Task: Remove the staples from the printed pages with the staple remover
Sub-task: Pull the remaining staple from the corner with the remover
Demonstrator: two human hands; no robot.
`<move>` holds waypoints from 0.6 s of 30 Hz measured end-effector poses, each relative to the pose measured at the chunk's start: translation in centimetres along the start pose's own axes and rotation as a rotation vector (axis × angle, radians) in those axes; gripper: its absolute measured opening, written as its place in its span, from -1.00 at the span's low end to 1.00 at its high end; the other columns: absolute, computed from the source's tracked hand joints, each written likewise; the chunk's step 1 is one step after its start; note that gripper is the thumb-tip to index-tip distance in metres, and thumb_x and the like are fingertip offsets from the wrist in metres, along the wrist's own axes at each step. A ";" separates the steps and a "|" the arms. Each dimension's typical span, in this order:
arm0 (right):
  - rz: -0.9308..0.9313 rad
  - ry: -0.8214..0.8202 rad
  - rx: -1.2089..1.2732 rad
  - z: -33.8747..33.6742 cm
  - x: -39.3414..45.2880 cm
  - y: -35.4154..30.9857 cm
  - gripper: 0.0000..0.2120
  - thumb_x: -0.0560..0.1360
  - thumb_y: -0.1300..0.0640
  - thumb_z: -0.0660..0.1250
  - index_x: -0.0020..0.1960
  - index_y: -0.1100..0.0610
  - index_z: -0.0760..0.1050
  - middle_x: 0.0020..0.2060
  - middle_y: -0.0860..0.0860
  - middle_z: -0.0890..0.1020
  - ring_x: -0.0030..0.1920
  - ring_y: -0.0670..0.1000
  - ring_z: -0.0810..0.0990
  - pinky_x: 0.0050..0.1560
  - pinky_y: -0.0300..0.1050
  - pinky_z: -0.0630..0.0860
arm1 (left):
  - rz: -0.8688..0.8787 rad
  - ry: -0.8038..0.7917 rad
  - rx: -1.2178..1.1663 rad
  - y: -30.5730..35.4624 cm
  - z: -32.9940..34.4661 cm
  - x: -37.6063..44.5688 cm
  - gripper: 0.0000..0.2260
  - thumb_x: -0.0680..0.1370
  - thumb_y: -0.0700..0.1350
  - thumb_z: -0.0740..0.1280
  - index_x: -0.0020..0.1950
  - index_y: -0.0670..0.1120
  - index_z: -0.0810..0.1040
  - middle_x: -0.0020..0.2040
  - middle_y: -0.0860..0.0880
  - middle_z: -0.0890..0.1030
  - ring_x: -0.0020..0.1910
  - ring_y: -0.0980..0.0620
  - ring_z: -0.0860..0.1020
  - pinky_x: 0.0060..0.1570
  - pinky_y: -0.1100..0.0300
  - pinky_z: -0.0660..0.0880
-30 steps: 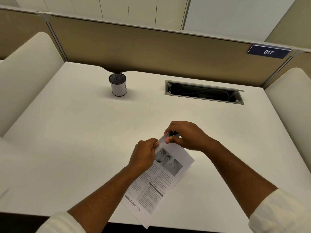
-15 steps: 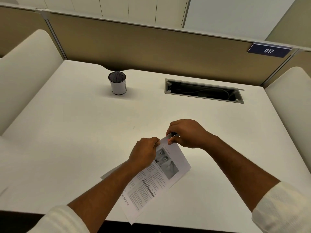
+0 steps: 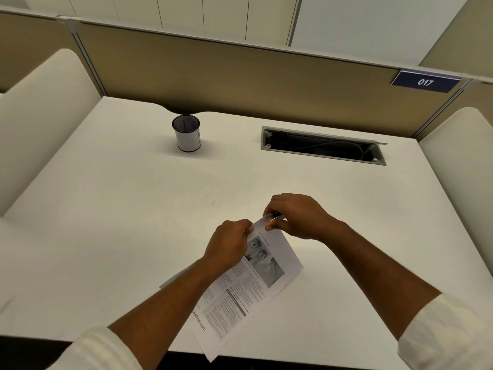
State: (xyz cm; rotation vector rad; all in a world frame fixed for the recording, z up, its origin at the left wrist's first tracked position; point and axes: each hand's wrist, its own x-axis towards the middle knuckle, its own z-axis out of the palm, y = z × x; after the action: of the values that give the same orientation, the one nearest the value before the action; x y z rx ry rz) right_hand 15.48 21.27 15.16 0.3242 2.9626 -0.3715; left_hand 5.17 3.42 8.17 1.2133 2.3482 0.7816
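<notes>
Our right hand (image 3: 298, 217) is closed around the staple remover (image 3: 272, 216), of which only a small dark and reddish bit shows between thumb and fingers, and that bit sits right at the top corner of the printed pages (image 3: 256, 284). Our left hand (image 3: 229, 245) pinches the pages just beside that corner, thumb on top, holding the paper taut against the tool. We cannot see the staple itself, so we cannot tell whether it is already caught or out. Compared with a second ago, the sheets have swung: the lower end has lifted and turned toward us, a grey edge of an under sheet now peeks out to the left of our left forearm, and both hands have drifted slightly away from us while keeping the same hold. We read that as the tool working at the corner, with the pull on the paper starting to fan the sheets, so this staple is probably loosening but not clearly free. The pages hang partly over the near edge of the desk (image 3: 112, 214). Further off, the pen cup (image 3: 186, 134) and the cable slot (image 3: 322, 145) stand well apart from the work.
</notes>
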 end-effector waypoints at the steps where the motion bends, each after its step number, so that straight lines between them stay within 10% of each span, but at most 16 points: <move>1: 0.004 -0.026 0.017 0.1 -0.1 0.1 -0.65 0.54 -0.17 0.39 0.24 -0.02 0.58 0.11 -0.12 0.63 0.09 -0.06 0.57 -0.04 -0.19 0.46 | -0.008 0.001 -0.005 -0.1 0.0 0.0 -0.76 0.67 0.05 0.18 0.07 -0.02 0.59 -0.07 -0.01 0.70 -0.23 0.02 0.67 -0.24 0.24 0.60; 18: 0.253 0.099 0.492 3.1 0.1 0.0 -0.66 0.54 0.11 0.48 0.28 0.08 0.54 0.17 -0.01 0.64 0.18 -0.01 0.62 0.25 -0.01 0.55 | -0.387 -0.011 -0.293 -2.7 2.1 -0.2 -0.71 0.69 -0.02 0.17 -0.18 -0.06 0.49 -0.22 0.02 0.57 -0.36 0.15 0.50 -0.41 0.38 0.31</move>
State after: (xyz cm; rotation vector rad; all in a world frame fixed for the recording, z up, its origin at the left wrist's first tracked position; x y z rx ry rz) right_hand 15.70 20.52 12.12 0.7785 2.8307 -1.0738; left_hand 4.74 2.59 4.85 0.6161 2.2568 0.9322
